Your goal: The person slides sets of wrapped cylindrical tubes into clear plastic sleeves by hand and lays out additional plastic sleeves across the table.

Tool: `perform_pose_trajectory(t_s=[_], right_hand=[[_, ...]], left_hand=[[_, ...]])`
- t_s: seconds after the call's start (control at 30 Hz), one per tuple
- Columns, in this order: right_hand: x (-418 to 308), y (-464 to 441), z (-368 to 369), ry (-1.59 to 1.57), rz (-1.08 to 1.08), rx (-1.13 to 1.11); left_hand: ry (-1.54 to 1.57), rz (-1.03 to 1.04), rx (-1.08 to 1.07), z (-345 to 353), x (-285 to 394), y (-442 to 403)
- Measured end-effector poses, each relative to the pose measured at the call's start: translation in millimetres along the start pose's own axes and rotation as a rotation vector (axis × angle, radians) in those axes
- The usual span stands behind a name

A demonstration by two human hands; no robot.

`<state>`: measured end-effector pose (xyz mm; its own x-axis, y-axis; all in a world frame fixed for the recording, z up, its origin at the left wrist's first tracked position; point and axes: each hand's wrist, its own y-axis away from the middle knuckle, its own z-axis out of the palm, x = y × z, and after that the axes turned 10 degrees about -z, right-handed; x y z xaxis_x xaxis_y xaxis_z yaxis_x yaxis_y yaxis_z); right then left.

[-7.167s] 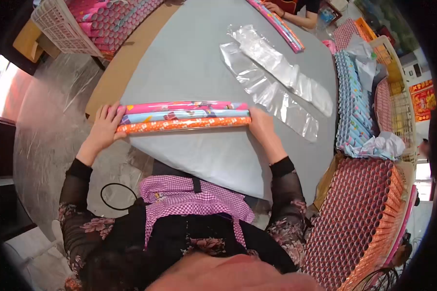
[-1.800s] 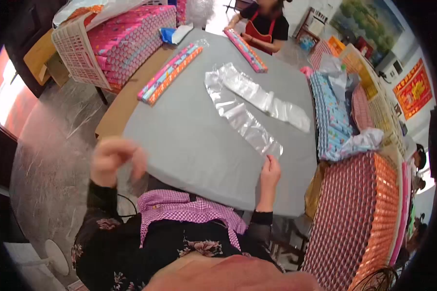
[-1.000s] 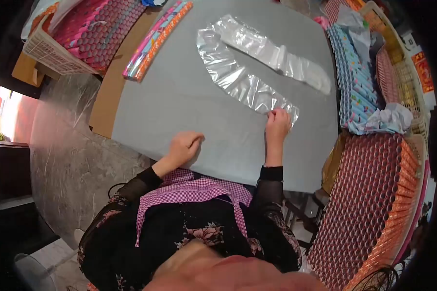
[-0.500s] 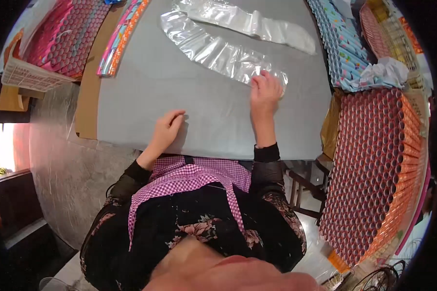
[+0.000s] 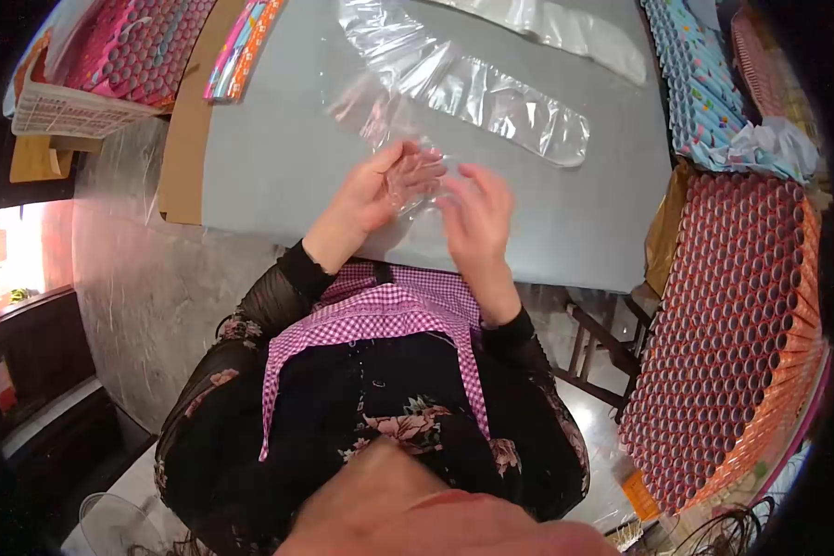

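My left hand holds a clear plastic bag near the table's front edge, with the film over its fingers. The bag stretches away from me, and its far outline is hard to see. Just right of the bag's near end is my right hand, fingers apart and slightly blurred; whether its fingertips touch the film I cannot tell. Beyond the hands, a fanned row of clear plastic bags lies on the grey table. A second row of clear bags lies behind it.
Patterned paper rolls lie at the table's left edge, beside a basket of pink rolls. Along the right stand blue rolls, crumpled white plastic and a big stack of red-orange rolls. A dark wooden stool is below the table.
My right hand has come back from the fanned row toward my left hand. A single clear bag is now in my left hand, which has risen and moved right. The view has shifted slightly.
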<state>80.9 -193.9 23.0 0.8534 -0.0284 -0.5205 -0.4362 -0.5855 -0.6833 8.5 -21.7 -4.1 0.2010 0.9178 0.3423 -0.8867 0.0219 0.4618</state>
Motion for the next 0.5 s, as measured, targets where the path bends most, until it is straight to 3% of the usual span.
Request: perform_pose_trajectory(t_s=[0.07,0.1,0.2,0.23,0.3,0.5], right_hand=[[5,5,-7,-0.026,0.25,0.072],[9,6,-6,-0.027,0.257,0.068],[20,7,-3,-0.652,0.779,0.097],[21,11,-3,-0.652,0.789,0.097],[24,16,-3,-1.083,0.944,0.148],[19,24,1,-1.135,1.034,0.262]], left_hand=[[0.047,-0.006,-0.005,0,-1,4],[0.089,-0.015,-0.021,-1,-3,4],[0.214,-0.004,-0.194,-3,-7,4],[0.219,-0.01,-0.188,-1,-9,6],[0.162,0.094,-0.041,5,-8,7],[0.155,0.149,-0.128,-4,-6,8]])
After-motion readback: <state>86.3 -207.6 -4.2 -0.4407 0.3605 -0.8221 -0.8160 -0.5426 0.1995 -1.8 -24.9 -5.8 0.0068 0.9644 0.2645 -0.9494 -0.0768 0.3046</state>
